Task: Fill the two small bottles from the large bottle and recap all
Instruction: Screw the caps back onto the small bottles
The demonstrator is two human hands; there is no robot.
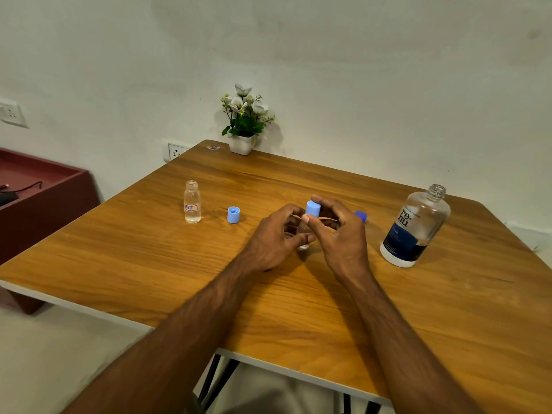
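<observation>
**Cap in hand over the small bottle**

Head view: the left hand point(276, 234) wraps its fingers round a small clear glass bottle point(303, 239) standing mid-table, mostly hidden. The right hand point(340, 231) pinches a light blue plastic cap point(313, 208) just above it. A second small clear bottle point(192, 201) stands uncapped to the left, its light blue cap point(233, 214) beside it. The large clear labelled bottle point(416, 227) stands open at right on the wooden table point(298, 309), a dark blue cap point(361, 216) near it.
</observation>
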